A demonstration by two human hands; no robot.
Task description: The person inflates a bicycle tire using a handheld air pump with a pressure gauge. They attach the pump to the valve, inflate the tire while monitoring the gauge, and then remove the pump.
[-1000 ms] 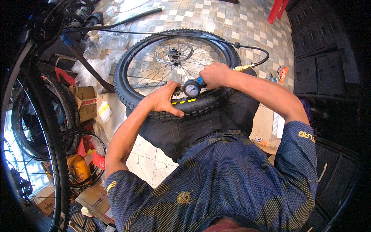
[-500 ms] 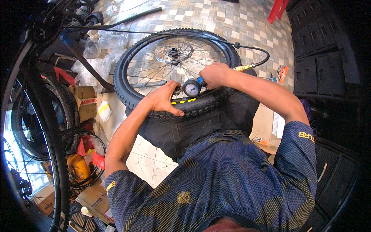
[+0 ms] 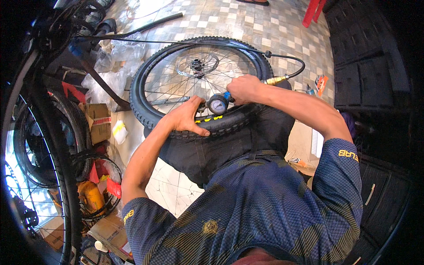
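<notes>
A bicycle wheel with a black knobby tyre [image 3: 143, 106], thin spokes and a disc rotor [image 3: 206, 66] rests across my lap. My left hand [image 3: 187, 117] is wrapped over the near rim and tyre, thumb on the tread, with the fingertips beside the valve area. In my right hand [image 3: 245, 89] is a blue tyre inflator with a round dial gauge [image 3: 217, 106], its head close to my left fingers at the rim. Whether the inflator sits on the valve is hidden. A brass coupling [image 3: 276, 80] joins it to a black air hose [image 3: 300, 66].
The hose runs left over the wheel's far side. A bicycle [image 3: 70, 176] stands at the left, near cardboard boxes [image 3: 98, 123], plastic wrap [image 3: 117, 73] and a yellow bottle [image 3: 92, 196]. Dark drawers [image 3: 362, 84] line the right. Red legs [image 3: 312, 13] stand at the far right.
The wheel appears slightly lower and tilted a little differently. The gauge and my right hand have shifted slightly; both hands keep their hold.
</notes>
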